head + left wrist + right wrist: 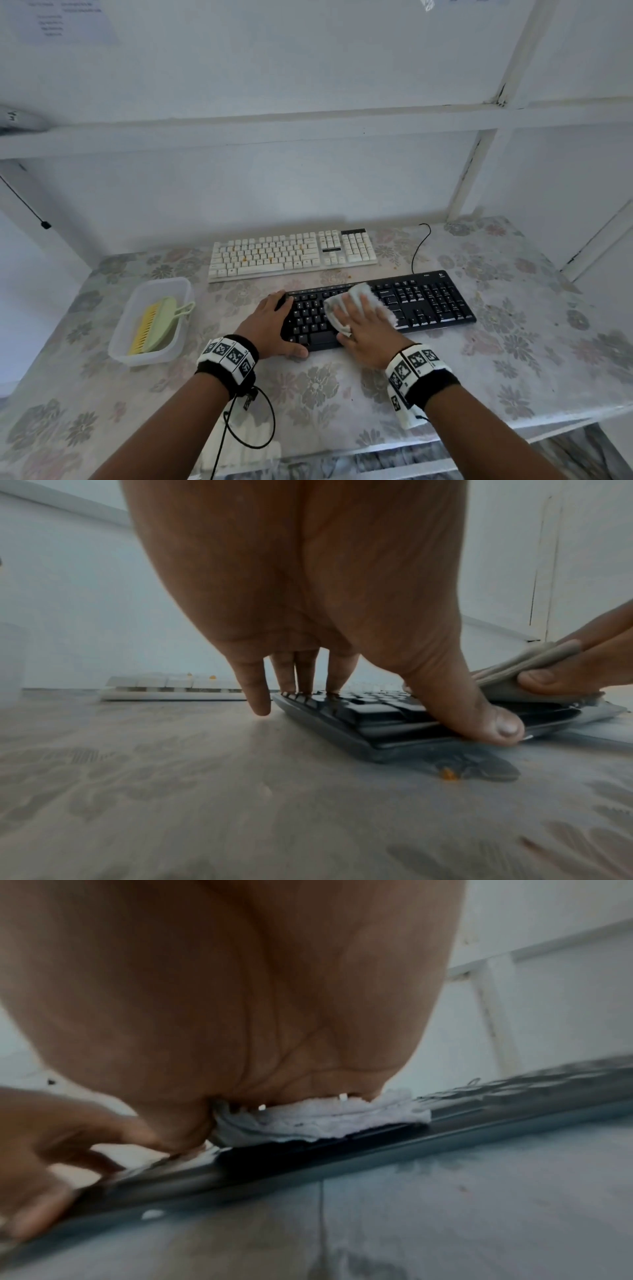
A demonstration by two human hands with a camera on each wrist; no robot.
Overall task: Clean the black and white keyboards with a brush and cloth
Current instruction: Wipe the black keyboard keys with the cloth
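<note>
The black keyboard lies near me on the flowered table, with the white keyboard behind it, specked with orange crumbs. My left hand steadies the black keyboard's left end: straight fingers rest on the far keys, and the thumb presses the front edge. My right hand lies flat on a folded white cloth over the middle keys. Its thumb is tucked into the cloth's fold. In the right wrist view the cloth sits squashed under the palm on the black keyboard.
A clear plastic tub at the left holds the green and yellow brush. The black keyboard's cable loops behind its right end. An orange crumb lies on the table by the keyboard's near corner. White walls and frame bars close the back.
</note>
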